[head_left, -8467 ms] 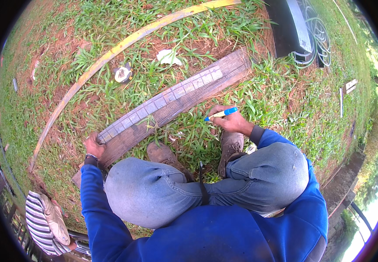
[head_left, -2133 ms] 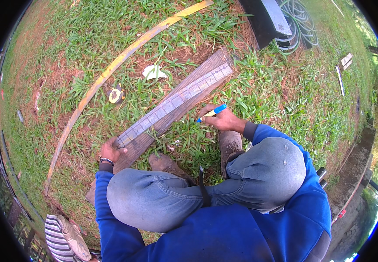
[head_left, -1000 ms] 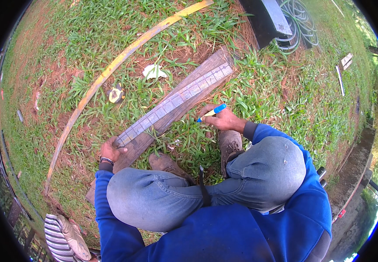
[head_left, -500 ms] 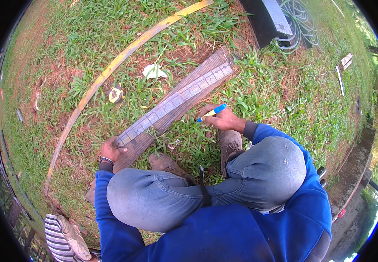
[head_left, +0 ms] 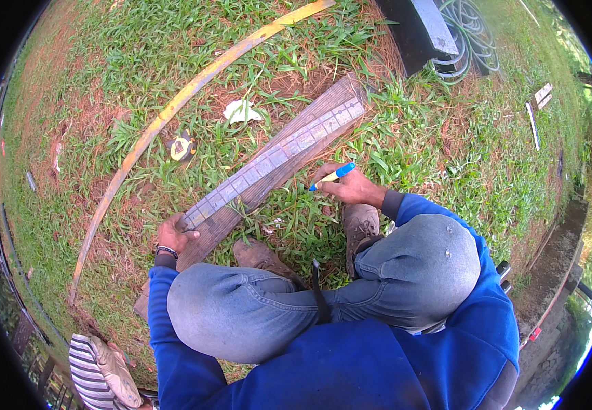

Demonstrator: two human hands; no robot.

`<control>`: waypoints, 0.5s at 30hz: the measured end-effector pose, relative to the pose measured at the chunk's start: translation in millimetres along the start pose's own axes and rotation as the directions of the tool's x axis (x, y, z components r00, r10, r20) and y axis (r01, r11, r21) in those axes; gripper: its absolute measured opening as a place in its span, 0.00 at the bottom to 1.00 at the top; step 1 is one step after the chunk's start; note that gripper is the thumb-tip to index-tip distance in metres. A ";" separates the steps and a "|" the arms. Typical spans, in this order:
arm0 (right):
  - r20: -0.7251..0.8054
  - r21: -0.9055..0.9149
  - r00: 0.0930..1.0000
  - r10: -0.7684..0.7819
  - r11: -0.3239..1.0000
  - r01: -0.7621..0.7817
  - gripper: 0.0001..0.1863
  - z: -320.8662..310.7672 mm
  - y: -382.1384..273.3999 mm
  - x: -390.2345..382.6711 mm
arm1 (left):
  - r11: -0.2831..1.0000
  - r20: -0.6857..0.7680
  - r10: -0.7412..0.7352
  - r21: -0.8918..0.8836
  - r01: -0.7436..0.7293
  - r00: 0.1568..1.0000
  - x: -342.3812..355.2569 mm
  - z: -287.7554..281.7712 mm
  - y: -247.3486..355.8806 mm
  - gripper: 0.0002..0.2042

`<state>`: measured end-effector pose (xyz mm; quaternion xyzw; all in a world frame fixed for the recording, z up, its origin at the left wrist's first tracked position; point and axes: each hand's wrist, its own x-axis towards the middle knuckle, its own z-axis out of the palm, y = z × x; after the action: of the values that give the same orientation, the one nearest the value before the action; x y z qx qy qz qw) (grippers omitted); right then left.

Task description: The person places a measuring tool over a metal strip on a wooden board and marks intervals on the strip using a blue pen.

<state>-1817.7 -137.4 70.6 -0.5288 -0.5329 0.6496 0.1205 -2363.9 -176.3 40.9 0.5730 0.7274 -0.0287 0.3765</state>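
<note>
A grey metal strip [head_left: 274, 158], crossed by many dark lines, lies along a weathered wooden board [head_left: 304, 158] on the grass. My left hand [head_left: 176, 234] is closed on the strip's near left end, thumb out over the board. In my right hand [head_left: 348, 187] is a marker [head_left: 333, 176] with a cream body and blue ends. That hand hovers over the grass to the right of the board, apart from the strip. My boots [head_left: 360, 229] stand on the near side of the board.
Beyond the board lie a yellow-and-black tape measure [head_left: 182, 146], a pale scrap [head_left: 243, 111] and a long yellow bar [head_left: 166, 113]. A dark metal beam [head_left: 419, 34] and a coiled hose [head_left: 470, 37] are at the far right. Striped cloth [head_left: 94, 372] shows at lower left.
</note>
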 end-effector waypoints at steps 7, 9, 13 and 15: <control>-0.006 -0.037 1.000 -0.002 0.999 0.002 0.12 -1.0 -4.2 -0.4 | 1.000 0.001 -0.005 -0.009 0.005 1.000 -0.1 -0.4 1.4 0.38; -0.037 0.004 0.999 -0.030 1.000 0.030 0.11 -1.8 0.0 0.7 | 1.000 0.002 -0.003 0.002 0.003 1.000 0.0 -0.7 4.1 0.37; -0.300 -0.055 0.944 -0.140 0.990 0.130 0.10 -18.8 -2.6 9.8 | 1.000 -0.027 -0.004 0.031 0.005 1.000 -4.3 -4.5 6.6 0.37; -0.437 -0.138 0.862 -0.257 0.966 0.218 0.10 -35.7 15.7 23.8 | 0.999 -0.007 0.003 0.043 -0.003 1.000 0.5 -3.8 11.4 0.37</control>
<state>-1792.0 -106.4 49.0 -0.5997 -0.5783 0.4663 0.2976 -2356.2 -170.2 47.8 0.5820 0.7272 -0.0415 0.3616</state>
